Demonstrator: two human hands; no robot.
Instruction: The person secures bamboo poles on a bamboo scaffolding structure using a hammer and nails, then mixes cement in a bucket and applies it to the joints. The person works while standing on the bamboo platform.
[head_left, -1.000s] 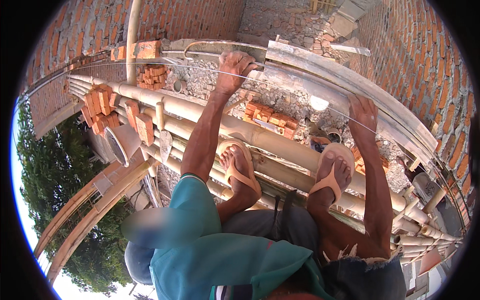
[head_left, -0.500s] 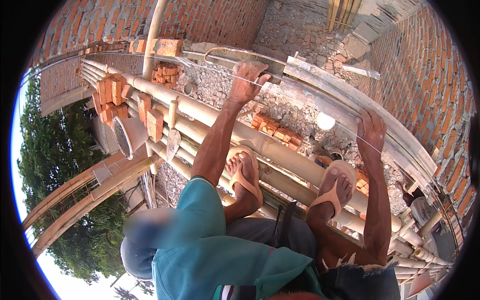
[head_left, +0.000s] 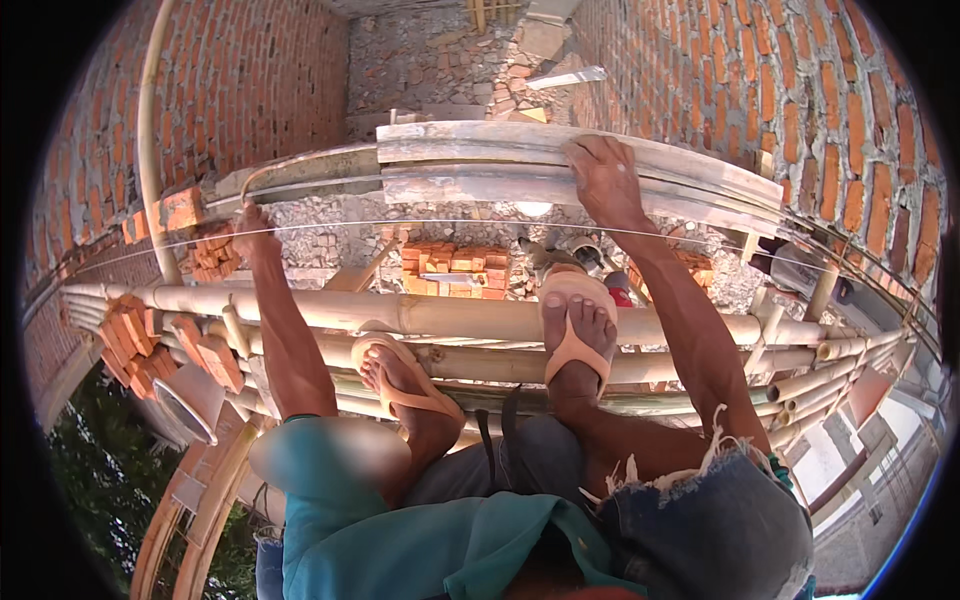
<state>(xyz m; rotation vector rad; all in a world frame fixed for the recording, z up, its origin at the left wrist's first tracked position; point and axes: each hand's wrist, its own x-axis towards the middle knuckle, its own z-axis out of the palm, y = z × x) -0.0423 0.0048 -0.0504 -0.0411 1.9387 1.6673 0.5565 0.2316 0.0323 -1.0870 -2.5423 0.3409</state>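
My right hand point(head_left: 608, 182) lies on weathered wooden boards point(head_left: 470, 150) along the top of the wall in front of me, its fingers spread over the upper board. To the left, my left hand point(head_left: 257, 234) is closed close to the end of a thin bent rod point(head_left: 300, 158). What its fingers grip is too small to make out. A taut white string point(head_left: 440, 221) runs across the view on my side of the boards, passing by both arms.
My sandalled feet point(head_left: 580, 335) stand on bamboo poles point(head_left: 450, 315) high above rubble. Loose bricks point(head_left: 135, 340), a bucket point(head_left: 190, 405) and a brick point(head_left: 182, 209) are at left. Below lies a brick stack point(head_left: 455, 268). Brick walls point(head_left: 800, 110) rise on both sides.
The view has turned to the right. My left hand has moved left along the string, away from the boards' end. My right hand has shifted onto the upper board.
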